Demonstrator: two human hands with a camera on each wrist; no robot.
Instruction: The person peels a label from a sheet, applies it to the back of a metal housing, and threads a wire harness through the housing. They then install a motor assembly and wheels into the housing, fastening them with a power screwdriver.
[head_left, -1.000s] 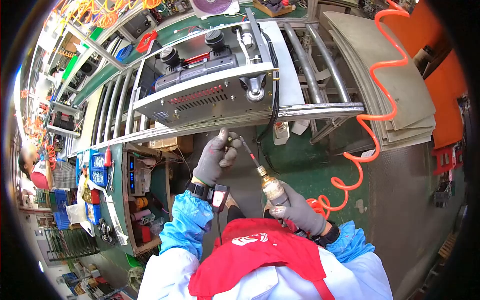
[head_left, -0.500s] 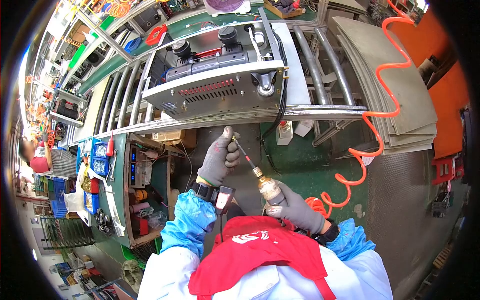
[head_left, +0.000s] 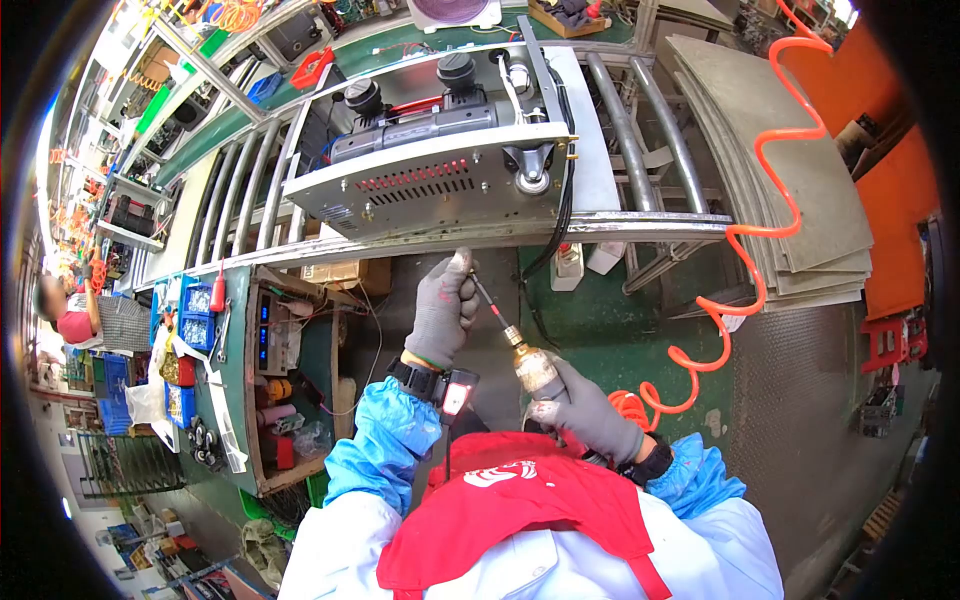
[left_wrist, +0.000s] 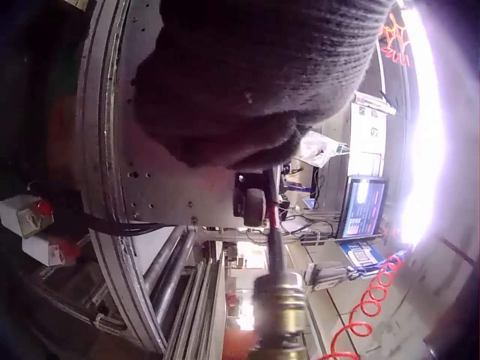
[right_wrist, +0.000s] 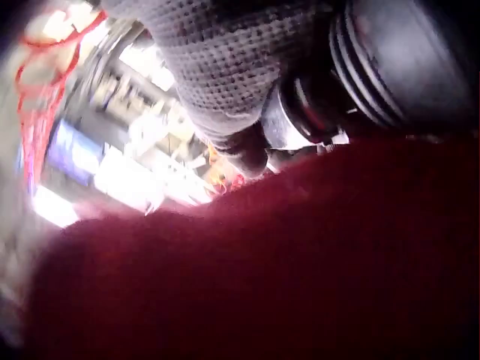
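Observation:
My gloved left hand is raised below the conveyor's edge, its fingers curled and thumb at the tip of a long driver bit. What its fingertips pinch is mostly hidden; a small brass-coloured piece showed there earlier. An air screwdriver with a worn, brass-coloured front end is gripped in my gloved right hand, close to the red apron. In the left wrist view the bit runs up to the left glove. Beyond both hands stands a metal machine housing with a slotted panel and a caster.
The housing sits on a roller conveyor. An orange coiled air hose hangs at the right, beside stacked boards. Left stands a bench with blue bins of small parts. Another person is at the far left.
The view has shifted, so the housing appears slightly farther right. The left hand has come to the bit's tip, its fingers closing there. The right hand still holds the screwdriver.

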